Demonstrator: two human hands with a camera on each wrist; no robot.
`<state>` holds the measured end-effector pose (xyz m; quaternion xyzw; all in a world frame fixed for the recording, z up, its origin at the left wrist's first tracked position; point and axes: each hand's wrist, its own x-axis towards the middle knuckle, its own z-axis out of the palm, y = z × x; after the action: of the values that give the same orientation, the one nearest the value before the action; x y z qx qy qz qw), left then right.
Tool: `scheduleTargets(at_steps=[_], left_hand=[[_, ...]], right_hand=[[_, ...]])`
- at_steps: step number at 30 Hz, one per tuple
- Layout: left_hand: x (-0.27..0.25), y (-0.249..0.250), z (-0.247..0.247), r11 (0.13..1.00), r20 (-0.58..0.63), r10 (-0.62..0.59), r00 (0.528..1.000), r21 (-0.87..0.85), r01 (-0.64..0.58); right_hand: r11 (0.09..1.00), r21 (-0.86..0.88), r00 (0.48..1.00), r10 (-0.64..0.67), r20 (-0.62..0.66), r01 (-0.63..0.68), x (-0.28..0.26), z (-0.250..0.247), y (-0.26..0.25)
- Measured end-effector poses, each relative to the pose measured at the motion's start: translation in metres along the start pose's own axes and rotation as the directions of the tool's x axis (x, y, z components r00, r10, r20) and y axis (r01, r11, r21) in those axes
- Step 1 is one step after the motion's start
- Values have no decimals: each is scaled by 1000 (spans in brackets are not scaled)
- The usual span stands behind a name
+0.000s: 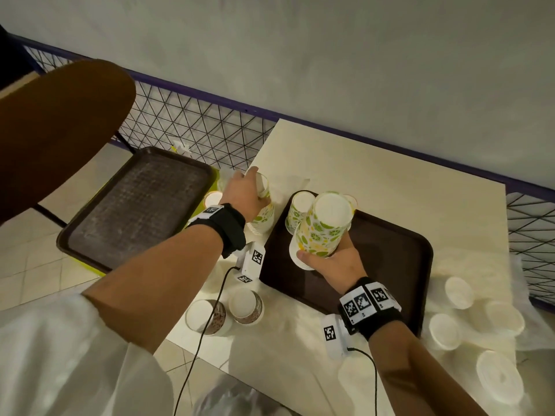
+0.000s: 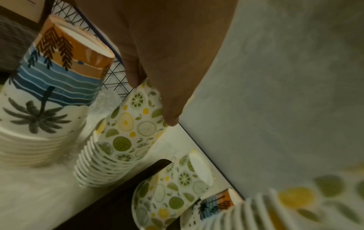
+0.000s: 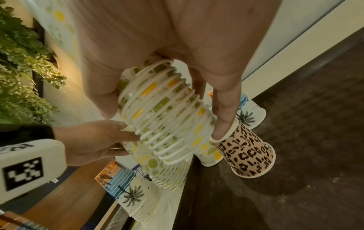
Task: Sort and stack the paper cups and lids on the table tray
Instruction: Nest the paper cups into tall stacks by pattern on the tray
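Head view high above table (image 1: 390, 187); wrist views close, perhaps blurred, sharing the lemon-print cups (image 2: 126, 132).

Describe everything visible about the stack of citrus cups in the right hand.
The stack of citrus cups is a nested column of upside-down paper cups, white with green lime and yellow lemon slices. Many rolled white rims crowd its lower end, and a plain white base faces up. The right hand grips it near the rims, tilted, above the brown tray. Nothing else visibly touches it.

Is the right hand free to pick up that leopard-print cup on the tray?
Probably not yet. The right hand already grips a stack of lemon-print cups. The leopard-print cup stands close by, unobstructed, on the tray.
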<state>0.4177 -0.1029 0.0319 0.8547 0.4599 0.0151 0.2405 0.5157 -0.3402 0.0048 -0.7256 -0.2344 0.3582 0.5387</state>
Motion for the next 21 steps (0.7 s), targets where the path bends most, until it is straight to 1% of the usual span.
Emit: scheduleTargets(at_steps=[2, 4, 6, 8, 11, 15, 17, 19, 21], left_hand=[[-9, 1, 1, 999, -11, 3, 1000, -33, -3], [-18, 2, 4, 987, -43, -35, 998, -155, 28], [-24, 2, 8, 937, -67, -146, 987, -331, 116], [-26, 2, 14, 889, -72, -249, 966, -414, 198], [-23, -2, 21, 877, -68, -300, 952, -413, 247], [-16, -9, 30, 875, 18, -328, 945, -371, 311], [-12, -11, 38, 866, 43, -333, 942, -382, 324], [-10, -11, 45, 855, 42, -339, 940, -402, 326], [-9, -10, 51, 853, 16, -348, 937, -410, 323]], right_hand=[[1000, 7, 1000, 1, -4, -1, 0, 1, 1], [1000, 2, 1000, -6, -5, 6, 0, 2, 0], [1000, -1, 1000, -16, -3, 16, -1, 1, 1], [1000, 2, 1000, -18, -6, 18, -2, -1, 1], [1000, 6, 1000, -18, -9, 18, -2, -7, 2], [1000, 6, 1000, -19, -15, 19, -1, -12, 3], [1000, 6, 1000, -17, -16, 17, 0, -13, 5], [1000, 4, 1000, -17, -16, 17, 1, -14, 7], [1000, 2, 1000, -15, -18, 15, 1, -14, 9]])
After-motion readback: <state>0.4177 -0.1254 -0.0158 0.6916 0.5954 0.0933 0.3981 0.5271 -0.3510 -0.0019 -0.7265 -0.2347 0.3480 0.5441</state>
